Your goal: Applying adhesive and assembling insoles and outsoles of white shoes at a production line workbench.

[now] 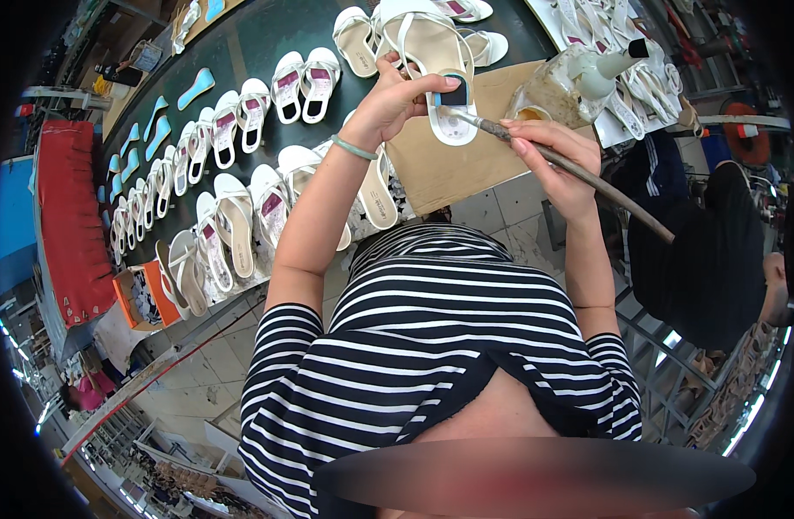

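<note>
Striped shirt (pixel 431 346) nearest; left hand (pixel 395 99) grips white sandal (pixel 431 60); right hand (pixel 557 160) clamps brush (pixel 570 164).

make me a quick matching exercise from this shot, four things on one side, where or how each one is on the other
Things:
1. white sandal
2. brush
3. green bracelet
4. glue bottle

Places or states:
A. on the left wrist
B. held up in the left hand
C. standing on the cardboard sheet
D. in the right hand, tip at the sandal's heel

Pairs: 1-B, 2-D, 3-A, 4-C
</note>
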`<state>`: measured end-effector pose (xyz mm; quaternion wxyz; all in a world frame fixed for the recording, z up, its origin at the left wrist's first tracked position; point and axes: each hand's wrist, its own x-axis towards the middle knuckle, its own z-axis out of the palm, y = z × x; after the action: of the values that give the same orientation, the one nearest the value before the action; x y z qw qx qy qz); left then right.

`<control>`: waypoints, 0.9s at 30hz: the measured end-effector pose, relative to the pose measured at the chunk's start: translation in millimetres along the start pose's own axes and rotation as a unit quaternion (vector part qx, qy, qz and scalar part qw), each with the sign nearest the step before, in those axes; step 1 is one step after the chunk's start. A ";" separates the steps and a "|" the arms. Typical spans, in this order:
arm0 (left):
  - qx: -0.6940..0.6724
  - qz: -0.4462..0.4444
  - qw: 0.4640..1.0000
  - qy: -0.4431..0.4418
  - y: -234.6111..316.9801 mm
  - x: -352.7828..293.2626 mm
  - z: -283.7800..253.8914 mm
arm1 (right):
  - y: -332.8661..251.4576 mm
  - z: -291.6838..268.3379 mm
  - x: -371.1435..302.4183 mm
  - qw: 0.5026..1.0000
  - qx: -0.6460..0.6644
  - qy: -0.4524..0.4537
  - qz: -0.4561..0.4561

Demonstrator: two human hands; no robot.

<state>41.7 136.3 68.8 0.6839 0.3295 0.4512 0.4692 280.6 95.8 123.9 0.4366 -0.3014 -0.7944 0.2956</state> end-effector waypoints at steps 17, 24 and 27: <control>0.000 0.033 0.999 -0.006 16.9 -7.3 4.1 | 6.6 -6.5 17.1 0.998 0.040 -0.037 0.011; 0.012 0.033 0.999 -0.016 17.2 -6.9 1.8 | 11.2 -18.8 34.2 0.984 0.107 -0.107 0.089; 0.015 0.033 0.999 -0.024 16.9 -6.4 1.7 | 13.2 -24.6 43.7 0.981 0.101 -0.146 0.072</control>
<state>36.5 136.0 86.2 0.6739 0.3657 0.4301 0.4767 285.8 141.5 147.6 0.3212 -0.2659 -0.7918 0.4463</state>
